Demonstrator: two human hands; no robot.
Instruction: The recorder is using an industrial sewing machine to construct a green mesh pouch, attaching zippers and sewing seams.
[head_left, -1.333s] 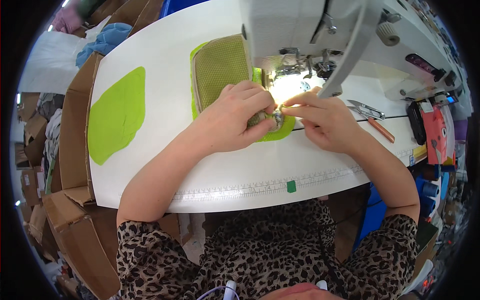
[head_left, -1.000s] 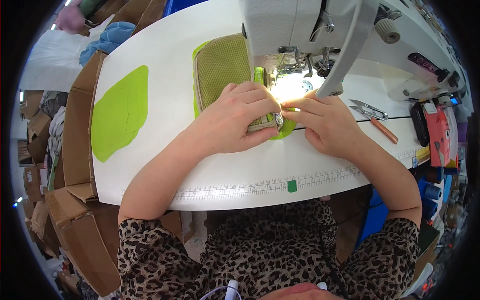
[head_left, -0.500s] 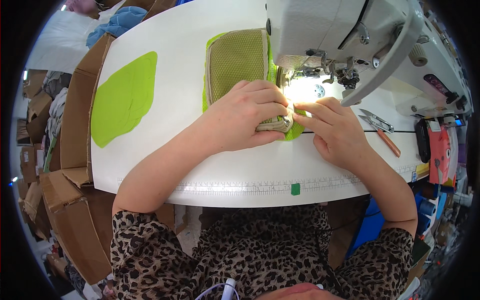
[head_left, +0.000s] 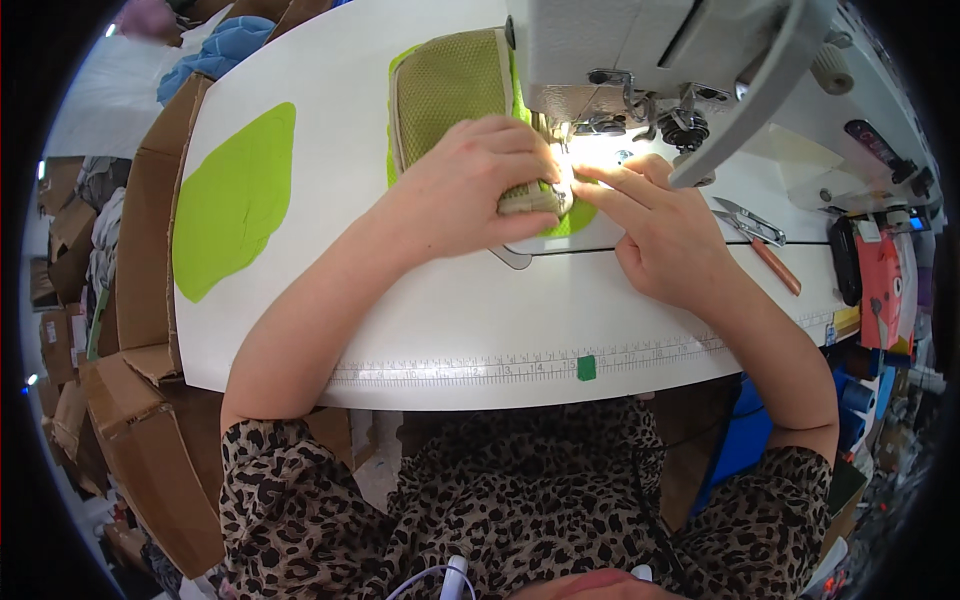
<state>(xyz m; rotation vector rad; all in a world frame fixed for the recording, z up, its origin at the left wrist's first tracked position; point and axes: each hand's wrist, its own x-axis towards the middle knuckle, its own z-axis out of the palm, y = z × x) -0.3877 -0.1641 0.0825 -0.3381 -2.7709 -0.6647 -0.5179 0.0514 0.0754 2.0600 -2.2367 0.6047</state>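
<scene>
Head view: the left hand (head_left: 480, 185) has its fingers clamped on the olive mesh piece (head_left: 455, 85), on the bench (head_left: 480, 315) at the sewing machine (head_left: 610, 50); whether the right hand (head_left: 665, 225) pinches it, I can't tell.

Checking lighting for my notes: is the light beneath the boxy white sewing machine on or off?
On: a bright white glow shows beneath the machine, close to the bare right hand.

You occupy a sewing workshop. Your sewing machine (head_left: 610, 60) stands far right; cardboard boxes (head_left: 145, 460) and heaped cloth (head_left: 104, 235) line your left.
</scene>
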